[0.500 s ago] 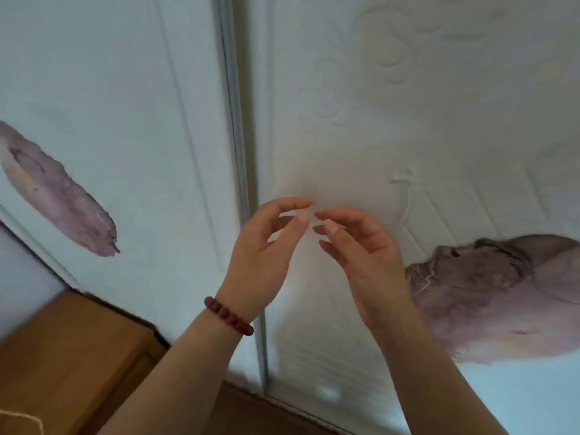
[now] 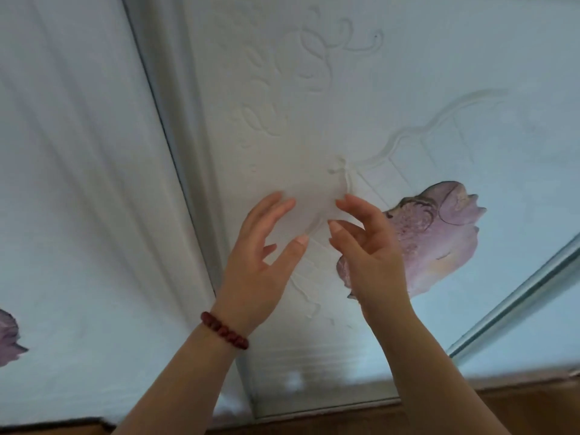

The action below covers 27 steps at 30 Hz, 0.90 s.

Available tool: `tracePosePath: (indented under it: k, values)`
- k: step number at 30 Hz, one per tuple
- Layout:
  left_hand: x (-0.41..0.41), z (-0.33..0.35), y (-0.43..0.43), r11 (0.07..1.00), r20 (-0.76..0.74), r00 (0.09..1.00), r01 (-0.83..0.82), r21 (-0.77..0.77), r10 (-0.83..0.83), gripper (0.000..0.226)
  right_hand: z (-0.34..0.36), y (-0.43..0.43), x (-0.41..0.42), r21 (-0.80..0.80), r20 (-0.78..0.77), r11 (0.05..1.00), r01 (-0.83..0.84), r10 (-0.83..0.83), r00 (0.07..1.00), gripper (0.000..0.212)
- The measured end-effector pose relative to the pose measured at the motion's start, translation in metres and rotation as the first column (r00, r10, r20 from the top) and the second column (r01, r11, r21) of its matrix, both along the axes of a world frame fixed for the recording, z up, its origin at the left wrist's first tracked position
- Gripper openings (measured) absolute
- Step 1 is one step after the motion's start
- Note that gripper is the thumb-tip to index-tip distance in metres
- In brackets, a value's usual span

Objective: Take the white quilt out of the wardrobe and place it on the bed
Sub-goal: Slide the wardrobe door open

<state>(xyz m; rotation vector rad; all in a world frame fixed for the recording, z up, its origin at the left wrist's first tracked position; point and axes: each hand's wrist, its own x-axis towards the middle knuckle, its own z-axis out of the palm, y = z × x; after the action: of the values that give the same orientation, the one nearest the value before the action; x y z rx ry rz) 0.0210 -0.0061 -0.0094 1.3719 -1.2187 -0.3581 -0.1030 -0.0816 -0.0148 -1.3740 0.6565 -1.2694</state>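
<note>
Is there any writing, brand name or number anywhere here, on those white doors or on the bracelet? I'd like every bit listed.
None: no word, number, brand or sign can be read anywhere in this view.
The white wardrobe doors carry only raised swirl patterns and purple flower prints, no lettering.
The red bead bracelet shows plain beads, no marking.

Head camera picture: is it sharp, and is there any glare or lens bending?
Head view: soft, even light, no hard shadows; fingertips of the left hand slightly blurred; a small bright glare spot low on the wardrobe door; the wide lens slants and bows the door frame.
</note>
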Motion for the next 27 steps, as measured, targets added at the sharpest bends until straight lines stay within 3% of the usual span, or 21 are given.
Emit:
tracePosePath:
  k: [2, 4, 7, 11, 14, 19, 27]
  values:
    - [0.002, 0.001, 0.001, 1.0, 0.091, 0.995, 0.029, 0.004, -0.029, 0.04, 0.001, 0.004, 0.001, -0.035, -0.032, 0.999, 0.035, -0.036, 0.999, 0.037]
    - [0.005, 0.003, 0.0, 1.0, 0.275, 0.961, 0.002, 0.0, -0.002, 0.042, 0.0, 0.007, 0.003, -0.103, -0.112, 0.992, 0.075, -0.087, 0.99, 0.038]
    - [0.008, 0.003, -0.006, 0.993, 0.618, 0.779, -0.112, -0.031, 0.107, 0.048, 0.001, 0.012, 0.008, -0.247, -0.225, 0.962, 0.114, -0.171, 0.959, 0.043]
    - [0.008, -0.002, -0.013, 0.971, 0.827, 0.549, -0.237, 0.013, 0.123, 0.063, -0.001, 0.014, 0.015, -0.686, -0.456, 0.726, 0.06, -0.491, 0.742, 0.053]
    - [0.009, -0.007, -0.019, 0.929, 0.889, 0.435, -0.368, 0.028, 0.145, 0.072, -0.003, 0.01, 0.025, -0.713, -0.559, 0.701, -0.011, -0.56, 0.612, 0.071]
    - [0.014, -0.01, -0.026, 0.891, 0.912, 0.361, -0.454, -0.012, 0.196, 0.082, -0.013, 0.003, 0.037, -0.688, -0.646, 0.726, -0.01, -0.606, 0.464, 0.086]
    - [0.018, -0.011, -0.031, 0.903, 0.921, 0.333, -0.428, -0.043, 0.202, 0.091, -0.02, -0.006, 0.037, -0.704, -0.653, 0.71, 0.016, -0.656, 0.378, 0.085]
